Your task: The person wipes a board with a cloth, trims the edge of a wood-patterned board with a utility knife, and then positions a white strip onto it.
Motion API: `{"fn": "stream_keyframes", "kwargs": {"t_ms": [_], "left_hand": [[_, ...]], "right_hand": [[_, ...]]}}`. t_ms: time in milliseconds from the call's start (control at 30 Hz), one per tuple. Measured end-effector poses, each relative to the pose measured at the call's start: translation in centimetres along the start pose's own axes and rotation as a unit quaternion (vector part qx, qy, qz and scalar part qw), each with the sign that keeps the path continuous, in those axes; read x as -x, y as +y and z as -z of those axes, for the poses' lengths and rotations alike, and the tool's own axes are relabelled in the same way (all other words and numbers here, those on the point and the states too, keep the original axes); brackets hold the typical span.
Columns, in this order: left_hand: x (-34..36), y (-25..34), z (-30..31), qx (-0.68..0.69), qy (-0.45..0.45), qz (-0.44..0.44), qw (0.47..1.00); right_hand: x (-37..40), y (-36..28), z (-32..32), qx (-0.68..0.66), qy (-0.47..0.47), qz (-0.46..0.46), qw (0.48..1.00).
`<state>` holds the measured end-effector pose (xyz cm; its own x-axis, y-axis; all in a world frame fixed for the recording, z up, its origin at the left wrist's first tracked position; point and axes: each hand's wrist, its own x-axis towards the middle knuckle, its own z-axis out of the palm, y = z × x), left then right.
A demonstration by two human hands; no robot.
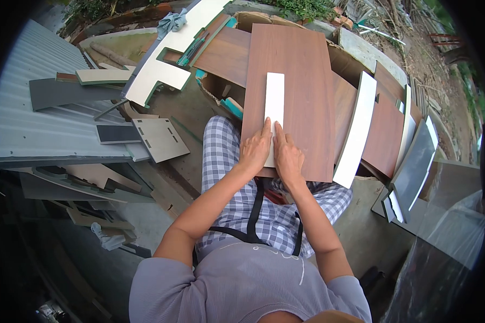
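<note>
A narrow white strip (275, 91) lies lengthwise on a brown wood-grain board (307, 70), which rests near my knees. My left hand (255, 148) is at the strip's left edge near its lower end, fingers stretched forward and the index fingertip on the white surface. From the other side my right hand (289, 157) touches the strip too, its fingers extended and its palm over the brown board. Both hands lie fairly flat, with the fingertips close together. The lower part of the strip is partly hidden between them.
Under the board stands a cardboard box (342, 58). White panel (357, 129) and brown panel (383, 129) lean at the right. A cut-out cream board (161, 67), with a grey glove (171, 23) on it, is at upper left. Scrap pieces lie on corrugated metal (16, 97). Plastic sheeting (442, 242) hangs lower right.
</note>
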<state>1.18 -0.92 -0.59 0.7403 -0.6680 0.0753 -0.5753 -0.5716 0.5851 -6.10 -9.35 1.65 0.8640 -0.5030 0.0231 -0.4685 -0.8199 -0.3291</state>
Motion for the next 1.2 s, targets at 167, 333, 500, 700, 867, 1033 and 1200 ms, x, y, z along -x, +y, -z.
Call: {"fn": "stream_keyframes", "kwargs": {"t_ms": [167,333,500,700,867,1033,1200], "left_hand": [[-9.6,-1.6,-1.1,0.0,0.008,0.02,1.0],[-18.3,-1.9,-1.6,-0.036,0.013,0.044,0.998],[-23.3,-1.6,-1.4,-0.035,-0.008,0.031,0.999],[-23.6,-1.5,-1.6,-0.034,0.033,0.016,0.999],[-19.0,-0.3,-2.0,-0.027,0.02,0.002,0.999],[-9.3,1.8,-2.1,-0.034,-0.002,-0.042,0.999],[1.1,2.1,-2.1,-0.003,-0.017,-0.054,0.998]], "right_hand": [[-9.3,1.2,-1.3,0.017,0.058,-0.001,0.998],[-17.9,2.7,-1.9,0.024,0.083,0.007,0.996],[-22.8,3.9,-2.2,0.025,0.083,-0.015,0.996],[-23.3,4.0,-1.8,0.023,0.103,-0.005,0.994],[-18.2,4.2,-1.1,0.043,0.105,0.005,0.994],[-7.9,4.0,0.3,0.042,0.094,0.0,0.995],[2.2,2.2,1.2,0.058,0.04,-0.01,0.997]]}}
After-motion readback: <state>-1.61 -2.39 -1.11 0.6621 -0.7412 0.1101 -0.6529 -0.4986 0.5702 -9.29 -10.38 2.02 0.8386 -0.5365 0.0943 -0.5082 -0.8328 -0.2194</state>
